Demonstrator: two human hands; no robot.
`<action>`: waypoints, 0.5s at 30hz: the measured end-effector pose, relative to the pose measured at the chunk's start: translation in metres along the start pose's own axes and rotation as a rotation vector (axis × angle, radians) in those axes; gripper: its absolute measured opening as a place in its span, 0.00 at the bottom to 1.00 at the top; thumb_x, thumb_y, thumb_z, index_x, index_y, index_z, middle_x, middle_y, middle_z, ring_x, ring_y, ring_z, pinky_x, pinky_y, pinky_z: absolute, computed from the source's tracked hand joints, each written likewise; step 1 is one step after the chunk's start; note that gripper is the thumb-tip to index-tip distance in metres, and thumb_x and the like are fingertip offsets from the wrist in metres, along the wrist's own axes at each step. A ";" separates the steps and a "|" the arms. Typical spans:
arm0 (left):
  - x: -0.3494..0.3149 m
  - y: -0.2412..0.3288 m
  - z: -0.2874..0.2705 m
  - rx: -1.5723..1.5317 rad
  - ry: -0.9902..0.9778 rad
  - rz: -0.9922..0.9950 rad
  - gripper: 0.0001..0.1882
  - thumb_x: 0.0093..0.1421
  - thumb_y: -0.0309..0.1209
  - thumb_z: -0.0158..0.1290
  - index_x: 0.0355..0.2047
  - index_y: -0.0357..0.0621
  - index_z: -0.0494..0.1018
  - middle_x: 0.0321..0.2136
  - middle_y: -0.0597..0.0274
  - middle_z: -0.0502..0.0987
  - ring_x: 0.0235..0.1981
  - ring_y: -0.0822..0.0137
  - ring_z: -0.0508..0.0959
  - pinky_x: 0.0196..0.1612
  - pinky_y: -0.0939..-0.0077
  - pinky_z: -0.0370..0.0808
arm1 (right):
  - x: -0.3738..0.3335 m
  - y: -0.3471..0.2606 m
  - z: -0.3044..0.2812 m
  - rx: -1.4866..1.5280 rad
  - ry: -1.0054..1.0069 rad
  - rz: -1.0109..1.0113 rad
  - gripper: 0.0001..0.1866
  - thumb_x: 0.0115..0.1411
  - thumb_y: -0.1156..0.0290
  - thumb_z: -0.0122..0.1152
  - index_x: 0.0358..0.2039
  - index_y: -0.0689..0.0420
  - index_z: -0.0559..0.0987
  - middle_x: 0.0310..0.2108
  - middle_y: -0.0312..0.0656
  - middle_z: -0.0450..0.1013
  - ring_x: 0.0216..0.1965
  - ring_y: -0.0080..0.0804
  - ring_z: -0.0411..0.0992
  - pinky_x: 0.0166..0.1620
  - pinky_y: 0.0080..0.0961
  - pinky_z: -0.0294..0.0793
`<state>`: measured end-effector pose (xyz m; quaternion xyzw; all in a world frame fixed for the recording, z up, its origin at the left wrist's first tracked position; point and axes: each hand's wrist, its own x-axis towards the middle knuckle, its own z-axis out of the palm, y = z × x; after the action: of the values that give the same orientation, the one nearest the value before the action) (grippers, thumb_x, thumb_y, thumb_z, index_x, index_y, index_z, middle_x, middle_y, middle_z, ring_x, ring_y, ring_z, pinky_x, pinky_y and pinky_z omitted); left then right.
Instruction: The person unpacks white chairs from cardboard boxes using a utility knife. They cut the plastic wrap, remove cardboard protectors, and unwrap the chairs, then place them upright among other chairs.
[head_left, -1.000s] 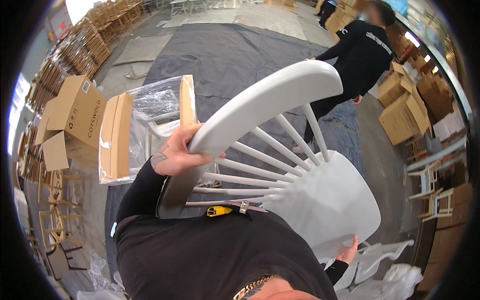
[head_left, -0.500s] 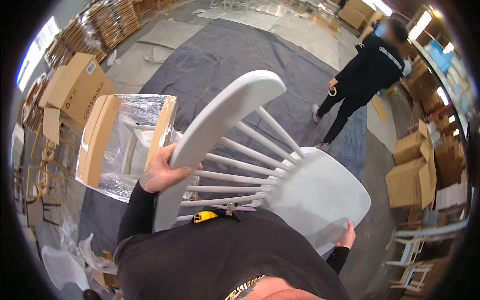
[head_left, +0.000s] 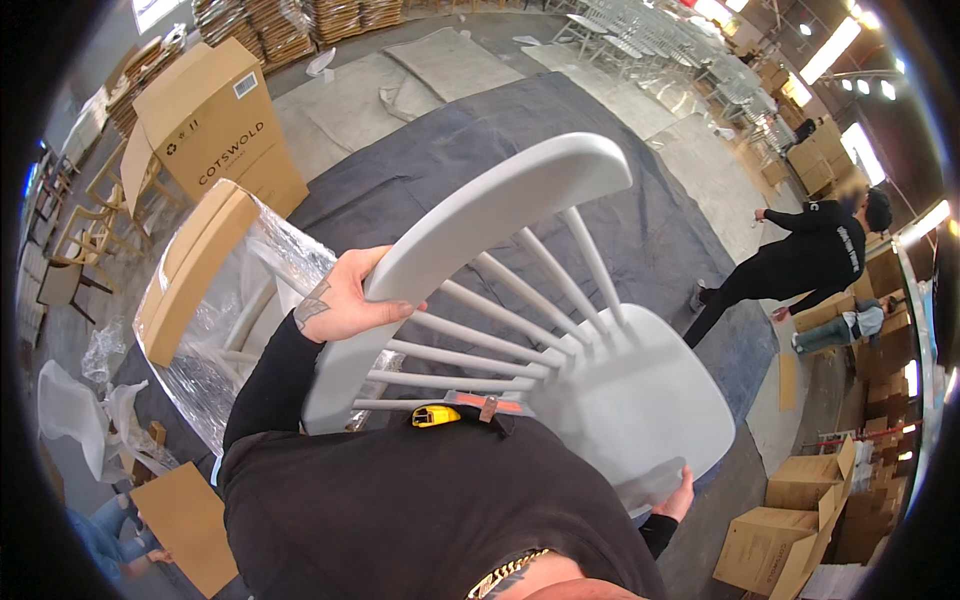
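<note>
I hold a light grey spindle-back chair (head_left: 640, 385) tilted in front of my body. My left hand (head_left: 350, 297) grips the thick curved top rail (head_left: 505, 205), thumb on the near face and some fingers hidden behind it. At the seat's near right edge, my right hand (head_left: 677, 495) is closed on the rim, with part of the fingers out of sight underneath. Several spindles fan out between rail and seat. A yellow tape measure (head_left: 434, 416) is clipped at my waist, close beside the lowest spindles.
Left of the chair stands a plastic-wrapped chair with cardboard padding (head_left: 205, 270), a large carton (head_left: 215, 135) behind it. A dark sheet (head_left: 470, 125) covers the floor. One person (head_left: 815, 250) stands right; another's hand holds a cardboard panel (head_left: 188, 525) lower left. Open cartons (head_left: 775, 540) sit lower right.
My view has turned, bringing more of the room's far side into sight. The person in black appears farther right, legs apart. A cardboard panel and another person show at lower left. My grip stays the same.
</note>
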<state>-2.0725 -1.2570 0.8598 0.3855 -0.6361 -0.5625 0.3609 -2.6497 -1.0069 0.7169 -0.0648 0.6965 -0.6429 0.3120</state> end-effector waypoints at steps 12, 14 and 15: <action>0.188 -0.049 -0.071 -0.049 0.348 -0.040 0.23 0.55 0.28 0.61 0.49 0.30 0.70 0.41 0.49 0.79 0.41 0.59 0.82 0.47 0.65 0.78 | 0.243 -0.080 0.312 -0.160 -0.237 -0.111 0.19 0.61 0.63 0.59 0.45 0.66 0.75 0.43 0.42 0.75 0.40 0.34 0.75 0.44 0.31 0.75; 0.224 -0.056 -0.074 -0.082 0.435 -0.077 0.26 0.54 0.30 0.62 0.50 0.29 0.70 0.41 0.47 0.79 0.41 0.56 0.82 0.48 0.62 0.78 | 0.292 -0.103 0.381 -0.287 -0.179 -0.189 0.18 0.61 0.65 0.59 0.45 0.66 0.75 0.43 0.41 0.75 0.40 0.33 0.75 0.44 0.31 0.75; 0.241 -0.051 -0.080 -0.070 0.479 -0.088 0.26 0.53 0.29 0.61 0.50 0.29 0.69 0.41 0.46 0.79 0.41 0.56 0.82 0.48 0.62 0.78 | 0.311 -0.115 0.423 -0.269 -0.257 -0.172 0.19 0.61 0.65 0.59 0.45 0.67 0.75 0.43 0.42 0.75 0.41 0.33 0.74 0.45 0.31 0.74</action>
<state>-2.1036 -1.5116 0.8236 0.5227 -0.4949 -0.4919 0.4897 -2.7148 -1.5404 0.7243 -0.2465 0.7225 -0.5548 0.3308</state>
